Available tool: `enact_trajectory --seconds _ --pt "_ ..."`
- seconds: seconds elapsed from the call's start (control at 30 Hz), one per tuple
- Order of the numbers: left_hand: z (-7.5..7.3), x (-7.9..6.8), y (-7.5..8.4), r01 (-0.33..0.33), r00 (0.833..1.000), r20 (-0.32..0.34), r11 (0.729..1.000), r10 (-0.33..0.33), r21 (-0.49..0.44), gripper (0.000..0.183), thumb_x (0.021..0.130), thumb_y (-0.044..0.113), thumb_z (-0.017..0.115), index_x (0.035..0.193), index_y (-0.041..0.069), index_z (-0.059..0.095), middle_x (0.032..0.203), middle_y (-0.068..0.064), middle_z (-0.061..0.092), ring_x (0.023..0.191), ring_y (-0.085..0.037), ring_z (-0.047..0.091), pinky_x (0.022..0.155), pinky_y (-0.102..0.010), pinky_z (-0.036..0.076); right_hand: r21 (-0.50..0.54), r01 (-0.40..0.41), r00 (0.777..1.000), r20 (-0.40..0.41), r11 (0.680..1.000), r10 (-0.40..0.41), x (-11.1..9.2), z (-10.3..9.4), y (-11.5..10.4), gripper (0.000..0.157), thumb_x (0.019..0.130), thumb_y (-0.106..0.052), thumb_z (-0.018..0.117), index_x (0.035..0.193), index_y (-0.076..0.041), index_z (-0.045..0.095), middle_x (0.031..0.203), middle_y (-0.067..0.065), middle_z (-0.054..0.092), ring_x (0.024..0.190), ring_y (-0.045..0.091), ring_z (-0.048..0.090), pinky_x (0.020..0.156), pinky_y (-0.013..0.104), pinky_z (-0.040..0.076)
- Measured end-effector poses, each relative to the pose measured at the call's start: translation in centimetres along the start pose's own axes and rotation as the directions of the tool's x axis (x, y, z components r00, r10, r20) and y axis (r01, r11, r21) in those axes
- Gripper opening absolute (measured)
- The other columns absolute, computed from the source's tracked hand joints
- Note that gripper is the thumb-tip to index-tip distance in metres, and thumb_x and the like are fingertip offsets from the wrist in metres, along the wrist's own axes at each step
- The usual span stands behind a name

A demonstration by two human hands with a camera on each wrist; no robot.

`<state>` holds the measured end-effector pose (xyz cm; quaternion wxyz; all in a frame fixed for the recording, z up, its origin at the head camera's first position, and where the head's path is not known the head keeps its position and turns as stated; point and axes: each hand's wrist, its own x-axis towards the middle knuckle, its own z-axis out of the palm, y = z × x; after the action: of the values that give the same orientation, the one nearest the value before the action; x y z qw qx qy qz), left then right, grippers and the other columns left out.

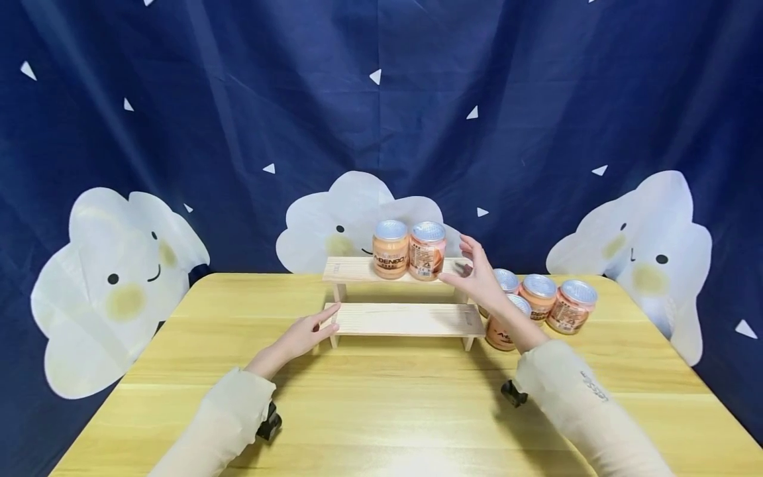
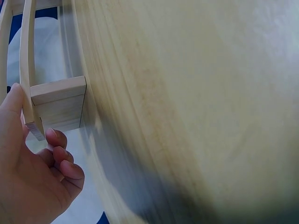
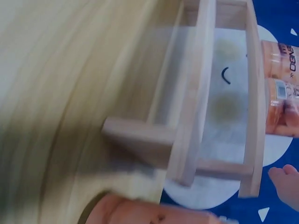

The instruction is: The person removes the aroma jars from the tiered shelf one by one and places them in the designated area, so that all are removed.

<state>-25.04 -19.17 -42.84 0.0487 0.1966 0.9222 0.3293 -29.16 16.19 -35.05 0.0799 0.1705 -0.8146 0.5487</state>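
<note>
**Two round, clear jars with orange-pink contents and silver lids stand on a pale wooden two-step shelf [image 1: 405,320], a hand at each side**

Nearest are a person's two cream sleeves [image 1: 229,407], reaching forward over a yellow wood-grain desk [image 1: 381,404]. A small black device [image 1: 269,424] sits under the left cuff.

The left hand [image 1: 300,336] is at the left end of the shelf's lower step. Its thumb and a finger touch that end; in the left wrist view the other fingers bend loosely beside it. How firmly they press, I cannot tell.

To the right of the shelf, four similar jars form a close group on the desk: one front jar [image 1: 502,333] stands nearest, partly behind the right forearm, with three behind it, the rightmost jar [image 1: 572,307] turned label outward.

The right hand [image 1: 481,285] is raised by the upper step's right end, fingers spread, holding nothing. Its thumb tip is just beside the right-hand jar [image 1: 426,255]; whether they touch is unclear. The left-hand jar [image 1: 391,252], lettered "DENBO", stands close alongside on the upper step.

Farthest back hangs a dark blue curtain [image 1: 322,93] with white triangles and smiling white clouds [image 1: 89,265].
</note>
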Motion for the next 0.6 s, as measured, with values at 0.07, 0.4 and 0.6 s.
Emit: enact_trajectory --seconds 0.07,0.4,0.6 --pt "0.0 0.0 -0.1 -0.001 1.000 -0.003 1.000 0.001 0.006 0.057 0.095 0.036 0.047 0.143 0.009 0.032 0.090 -0.011 0.057 0.052 -0.010 0.026 0.054 -0.027 0.029 0.026 -0.024 1.000 0.004 0.999 0.024 0.4 0.5 -0.2 0.086 0.078 -0.002 0.069 0.143 0.001 0.013 0.140 0.029 0.020 0.130 0.042 0.023 0.102 0.053 0.026" --pt "0.1 0.1 -0.2 -0.004 1.000 0.009 1.000 0.004 0.009 0.058 0.095 0.038 0.046 0.143 0.010 0.031 0.121 -0.015 0.054 0.052 -0.010 0.026 0.062 -0.031 0.033 0.084 0.014 1.000 -0.005 0.996 -0.014 2.1 2.6 -1.7 0.092 0.078 -0.003 0.070 0.145 -0.002 0.006 0.138 0.024 0.029 0.119 0.036 0.035 0.093 0.048 0.038" --pt "0.2 -0.1 0.0 0.002 1.000 -0.010 1.000 -0.002 0.006 0.057 0.095 0.038 0.046 0.143 0.010 0.033 0.105 -0.016 0.059 0.052 -0.010 0.026 0.057 -0.029 0.031 0.018 0.081 0.994 -0.079 0.997 -0.079 2.4 3.3 -1.0 0.084 0.076 -0.006 0.072 0.141 -0.001 0.020 0.126 0.021 0.038 0.103 0.029 0.041 0.080 0.037 0.041"
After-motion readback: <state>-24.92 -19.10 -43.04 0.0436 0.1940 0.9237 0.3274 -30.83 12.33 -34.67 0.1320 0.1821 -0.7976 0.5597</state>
